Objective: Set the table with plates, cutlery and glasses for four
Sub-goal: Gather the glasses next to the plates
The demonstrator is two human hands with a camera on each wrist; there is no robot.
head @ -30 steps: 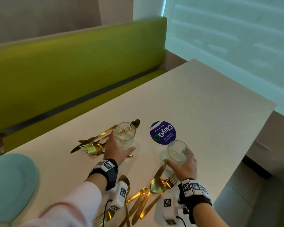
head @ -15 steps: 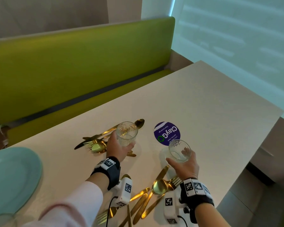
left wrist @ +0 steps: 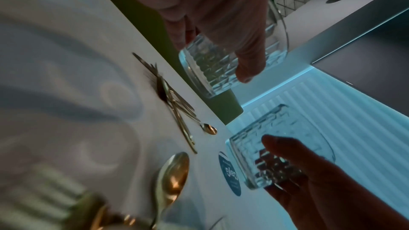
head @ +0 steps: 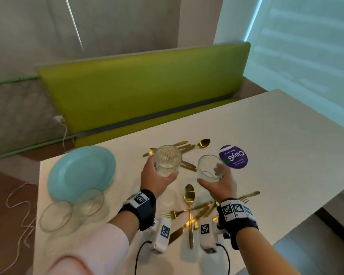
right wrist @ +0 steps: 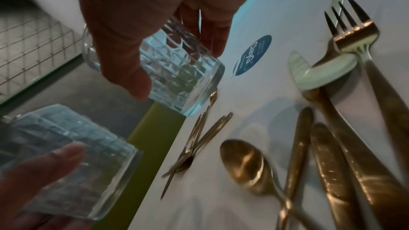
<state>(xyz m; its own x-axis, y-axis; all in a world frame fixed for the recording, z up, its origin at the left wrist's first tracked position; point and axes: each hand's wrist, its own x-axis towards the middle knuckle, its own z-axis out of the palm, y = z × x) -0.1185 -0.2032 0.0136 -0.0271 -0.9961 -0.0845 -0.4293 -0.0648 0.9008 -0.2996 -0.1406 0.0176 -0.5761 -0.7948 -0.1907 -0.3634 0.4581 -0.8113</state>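
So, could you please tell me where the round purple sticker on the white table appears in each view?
Head: round purple sticker right of centre, just beyond the right hand's cut glass tumbler.
Left wrist: bottom centre, left of that tumbler.
Right wrist: upper centre-right, right of that tumbler.
Shared landmark: that tumbler.

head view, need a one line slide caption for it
Each hand lifts a cut-glass tumbler, left and right, above scattered gold cutlery.
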